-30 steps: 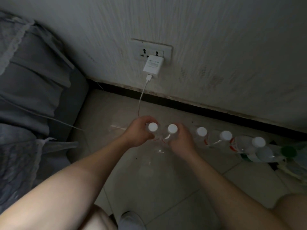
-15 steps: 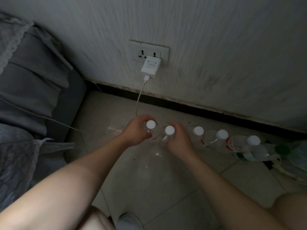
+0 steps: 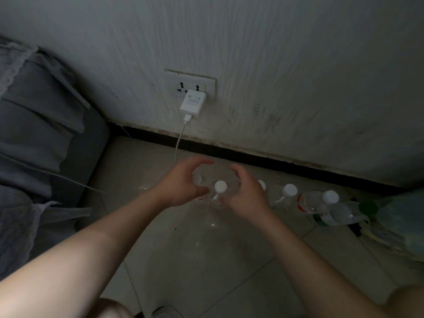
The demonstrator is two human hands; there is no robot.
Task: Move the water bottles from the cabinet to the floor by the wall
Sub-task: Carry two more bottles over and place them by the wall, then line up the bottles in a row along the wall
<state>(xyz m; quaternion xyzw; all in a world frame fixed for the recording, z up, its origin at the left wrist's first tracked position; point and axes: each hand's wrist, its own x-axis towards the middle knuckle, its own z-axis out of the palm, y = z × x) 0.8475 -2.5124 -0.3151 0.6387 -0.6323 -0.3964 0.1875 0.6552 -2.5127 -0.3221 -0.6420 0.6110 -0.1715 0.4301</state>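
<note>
Floor: pale tiled floor [image 3: 206, 260] below a scuffed white wall [image 3: 298, 88], dimly lit.
Bottles: clear plastic water bottles [image 3: 220, 186], white-capped, stand upright in a row near the black skirting [image 3: 275, 161].
Hands: left hand [image 3: 183, 184] and right hand [image 3: 246, 196] hover apart, fingers loosely curved beside the end bottles, gripping nothing.
Handling: probably light, thin-walled and slick; best held just under the cap.
Surroundings: white plug-in charger [image 3: 192, 103] above; grey bedding [image 3: 46, 134] at left.

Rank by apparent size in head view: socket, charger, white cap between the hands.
Largest to smallest:
1. socket
2. charger
3. cap
The differences are plain; no ties.
</note>
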